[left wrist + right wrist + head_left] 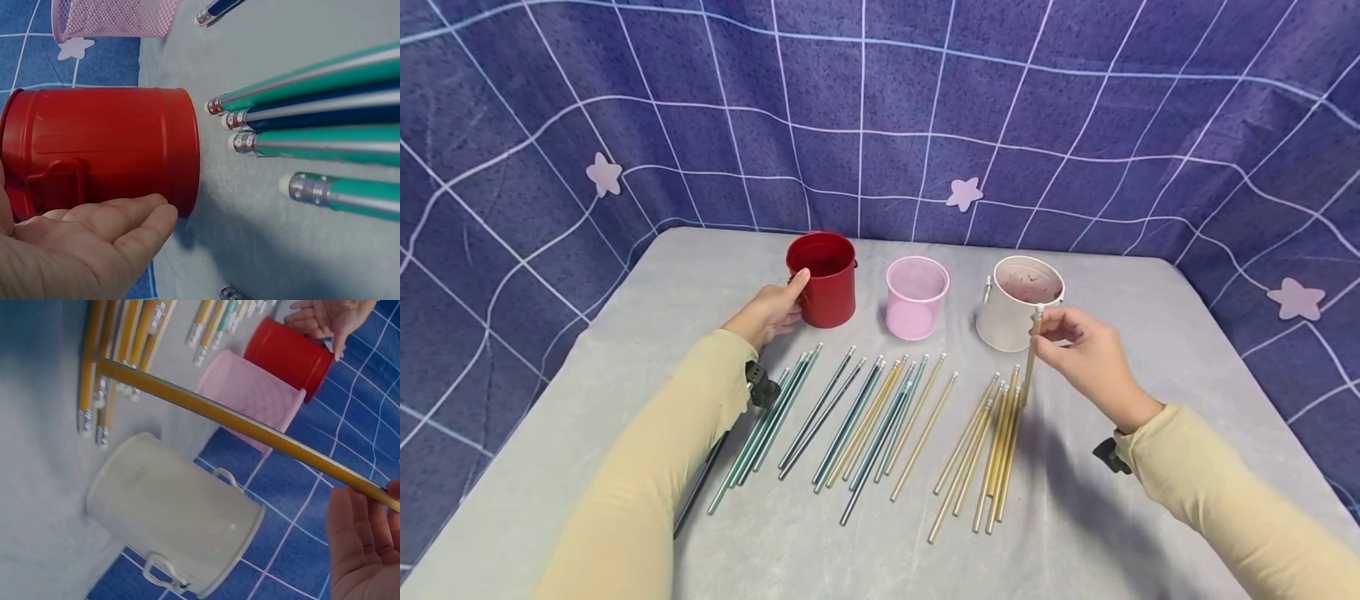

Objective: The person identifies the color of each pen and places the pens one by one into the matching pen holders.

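Observation:
My left hand rests against the left side of the red bucket, its thumb by the rim. In the left wrist view, the fingers lie fairly straight beside the red wall and handle. My right hand pinches a yellow pencil near its eraser end. This pencil hangs nearly upright in front of the white bucket, outside it. The right wrist view shows the pencil extending from the fingertips past the white bucket. Several yellow pencils lie just left of it.
A pink mesh cup stands between the two buckets. Green pencils, dark blue pencils and more yellow pencils lie in rows on the grey cloth. A blue gridded curtain hangs behind.

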A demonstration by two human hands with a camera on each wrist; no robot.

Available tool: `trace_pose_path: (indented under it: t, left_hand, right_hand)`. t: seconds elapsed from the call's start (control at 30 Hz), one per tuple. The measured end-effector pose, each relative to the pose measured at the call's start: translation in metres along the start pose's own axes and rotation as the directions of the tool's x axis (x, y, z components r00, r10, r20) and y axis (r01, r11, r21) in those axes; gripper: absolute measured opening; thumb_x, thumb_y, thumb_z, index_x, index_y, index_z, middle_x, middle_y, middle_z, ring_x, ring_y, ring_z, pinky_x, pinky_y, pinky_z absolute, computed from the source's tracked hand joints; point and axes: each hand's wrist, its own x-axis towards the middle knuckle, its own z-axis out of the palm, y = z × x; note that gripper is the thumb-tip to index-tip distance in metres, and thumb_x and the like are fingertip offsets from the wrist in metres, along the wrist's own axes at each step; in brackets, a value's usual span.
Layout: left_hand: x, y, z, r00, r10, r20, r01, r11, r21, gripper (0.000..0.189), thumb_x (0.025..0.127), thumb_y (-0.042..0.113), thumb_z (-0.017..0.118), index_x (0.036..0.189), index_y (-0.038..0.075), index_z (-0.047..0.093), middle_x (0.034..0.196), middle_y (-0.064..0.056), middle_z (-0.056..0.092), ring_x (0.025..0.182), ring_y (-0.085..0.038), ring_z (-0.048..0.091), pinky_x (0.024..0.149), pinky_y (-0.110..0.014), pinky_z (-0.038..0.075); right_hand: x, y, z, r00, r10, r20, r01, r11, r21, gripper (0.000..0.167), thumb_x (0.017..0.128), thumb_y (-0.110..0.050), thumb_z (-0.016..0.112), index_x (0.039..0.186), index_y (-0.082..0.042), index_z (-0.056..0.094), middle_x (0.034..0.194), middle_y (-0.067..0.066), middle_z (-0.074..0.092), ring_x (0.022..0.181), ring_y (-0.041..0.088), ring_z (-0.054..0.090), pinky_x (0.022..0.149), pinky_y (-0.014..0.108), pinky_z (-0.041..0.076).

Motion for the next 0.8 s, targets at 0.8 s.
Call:
trace_pose_path:
  t: [0.8]
  left_hand:
    - [-0.002,0.001,0.002,1.000,0.004,-0.006,-0.004,1.000,0.012,0.082,0.099,0.051,0.034,0.147,-0.011,0.012,0.151,-0.028,0.020,0.140,-0.034,0.024,0.112,-0.047,0.023]
  right_hand:
    - [0.001,-0.009,-0.038,0.950,-0.144,-0.278,0.283,0.777,0.562,0.027,0.074,0.028,0.052,0.089,0.008,0.064,0.086,0.006,0.072,0.079,0.012,0.068,0.068,0.014,0.051]
